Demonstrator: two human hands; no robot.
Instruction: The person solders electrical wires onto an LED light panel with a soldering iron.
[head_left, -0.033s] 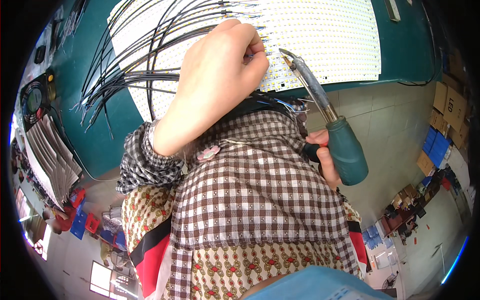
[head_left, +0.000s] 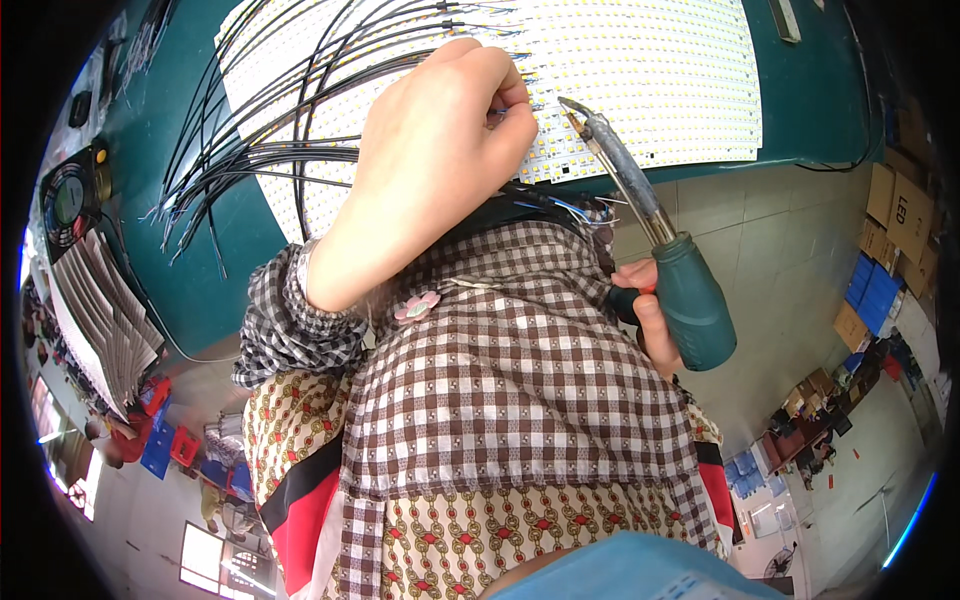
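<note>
My left hand [head_left: 435, 135] is closed in a pinch over a white LED circuit board panel [head_left: 650, 80]. Between its thumb and fingers is the end of a thin wire [head_left: 500, 111] with a bluish strand, mostly hidden by the fingers. My right hand [head_left: 652, 330] grips a soldering iron [head_left: 698, 300] by its dark green handle, and most of that hand is behind the handle. The iron's bent tip sits at the panel, just right of my left fingertips; whether it touches is unclear. Several black cables [head_left: 285, 152] run leftward across the panel, some passing under my left hand.
The panel lies on a green table [head_left: 195, 300]. More cables with blue and white ends [head_left: 560, 207] hang at its near edge. A small fan [head_left: 70, 198] and a stack of white sheets [head_left: 105, 315] are at left. Cardboard boxes [head_left: 905, 215] stand beyond the floor at right.
</note>
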